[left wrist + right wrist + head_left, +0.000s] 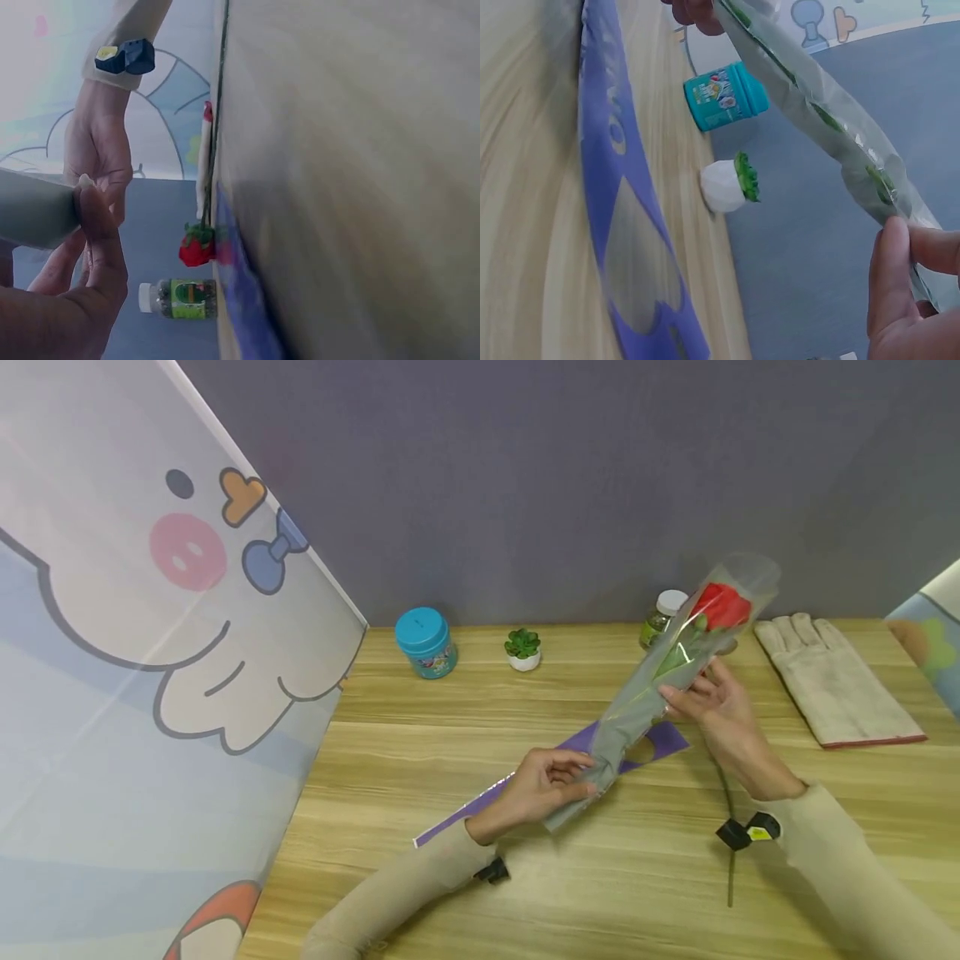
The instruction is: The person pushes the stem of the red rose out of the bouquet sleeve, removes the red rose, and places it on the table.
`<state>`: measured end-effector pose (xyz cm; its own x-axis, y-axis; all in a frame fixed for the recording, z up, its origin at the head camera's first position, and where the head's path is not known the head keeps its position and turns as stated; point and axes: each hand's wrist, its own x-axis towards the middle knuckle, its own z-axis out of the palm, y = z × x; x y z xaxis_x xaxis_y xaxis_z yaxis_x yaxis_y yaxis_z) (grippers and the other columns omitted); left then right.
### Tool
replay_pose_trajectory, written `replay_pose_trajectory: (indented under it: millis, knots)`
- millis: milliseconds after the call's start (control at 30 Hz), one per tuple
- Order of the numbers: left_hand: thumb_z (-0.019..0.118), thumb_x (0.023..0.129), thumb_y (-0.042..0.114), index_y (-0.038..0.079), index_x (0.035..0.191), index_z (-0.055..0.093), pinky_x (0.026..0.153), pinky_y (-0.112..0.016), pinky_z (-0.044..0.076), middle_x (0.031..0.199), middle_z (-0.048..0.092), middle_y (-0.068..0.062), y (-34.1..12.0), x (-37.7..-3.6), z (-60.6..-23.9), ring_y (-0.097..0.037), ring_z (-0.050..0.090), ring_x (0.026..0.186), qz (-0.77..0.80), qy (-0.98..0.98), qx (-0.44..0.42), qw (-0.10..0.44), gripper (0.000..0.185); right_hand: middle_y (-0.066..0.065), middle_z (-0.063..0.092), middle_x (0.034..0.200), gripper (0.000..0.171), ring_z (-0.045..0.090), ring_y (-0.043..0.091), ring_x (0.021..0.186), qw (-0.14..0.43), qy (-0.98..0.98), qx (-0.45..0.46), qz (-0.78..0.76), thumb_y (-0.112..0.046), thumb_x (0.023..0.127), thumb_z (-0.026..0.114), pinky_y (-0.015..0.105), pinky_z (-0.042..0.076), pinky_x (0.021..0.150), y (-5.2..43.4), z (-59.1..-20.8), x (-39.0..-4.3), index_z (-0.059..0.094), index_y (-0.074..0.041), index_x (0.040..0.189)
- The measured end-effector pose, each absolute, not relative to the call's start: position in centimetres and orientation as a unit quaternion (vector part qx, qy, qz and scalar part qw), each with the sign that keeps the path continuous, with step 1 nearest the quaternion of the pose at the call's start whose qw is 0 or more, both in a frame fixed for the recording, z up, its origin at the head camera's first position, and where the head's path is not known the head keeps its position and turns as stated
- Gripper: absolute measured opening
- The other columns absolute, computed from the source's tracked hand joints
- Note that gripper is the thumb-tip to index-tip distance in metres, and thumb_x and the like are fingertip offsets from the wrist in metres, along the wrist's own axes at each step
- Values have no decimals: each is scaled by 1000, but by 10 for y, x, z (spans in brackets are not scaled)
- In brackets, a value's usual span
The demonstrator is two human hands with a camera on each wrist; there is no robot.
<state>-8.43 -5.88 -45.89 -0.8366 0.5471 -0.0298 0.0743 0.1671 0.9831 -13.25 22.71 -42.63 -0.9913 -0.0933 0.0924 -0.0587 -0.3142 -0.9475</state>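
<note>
White lettering on the purple sleeve — too skewed to read, printed label on the teal jar — a blur, green label on the bottle — illegible

sleeves: beige, long | wrists: black clip-on cameras, yellow mark

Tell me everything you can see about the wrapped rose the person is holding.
The rose has a red bloom and green leaves inside a clear, glossy, greyish film sleeve. It is held tilted above the wooden table, bloom end up and away. The left hand grips the sleeve's lower end; the right hand holds its middle.
</note>
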Motion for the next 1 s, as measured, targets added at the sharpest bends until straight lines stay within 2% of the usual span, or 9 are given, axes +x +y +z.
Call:
replay_pose_trajectory:
  millis: [133, 367, 733, 1000]
  knots:
    - [75, 92, 5, -3, 122, 73, 79, -16, 57, 107, 74, -27, -58, -85, -456, 4, 65, 84, 609, 736, 224, 193, 30, -7, 78, 116, 71, 76, 7, 91, 22, 568, -49, -821, 5, 101, 62, 21, 62, 74, 228, -422, -132, 34, -19, 161]
    - [74, 94, 6, -4, 123, 72, 80, -14, 56, 110, 72, -27, -55, -84, -456, 4, 64, 87, 611, 727, 230, 214, 31, -2, 80, 103, 59, 76, 9, 86, 11, 542, -34, -840, 10, 99, 61, 22, 62, 69, 226, -417, -133, 45, -20, 148]
    - [75, 93, 8, -2, 124, 72, 82, -15, 55, 115, 71, -24, -52, -84, -460, 5, 64, 90, 614, 730, 212, 213, 32, -3, 79, 101, 62, 76, 9, 83, -2, 559, -38, -828, 13, 96, 64, 22, 62, 66, 219, -424, -134, 50, -21, 145]
    - [76, 92, 7, -2, 123, 73, 81, -15, 55, 111, 72, -24, -51, -87, -462, 5, 62, 88, 608, 743, 207, 189, 32, -7, 79, 107, 65, 77, 6, 90, 27, 590, -47, -806, 12, 95, 65, 23, 63, 72, 210, -429, -130, 45, -21, 147]
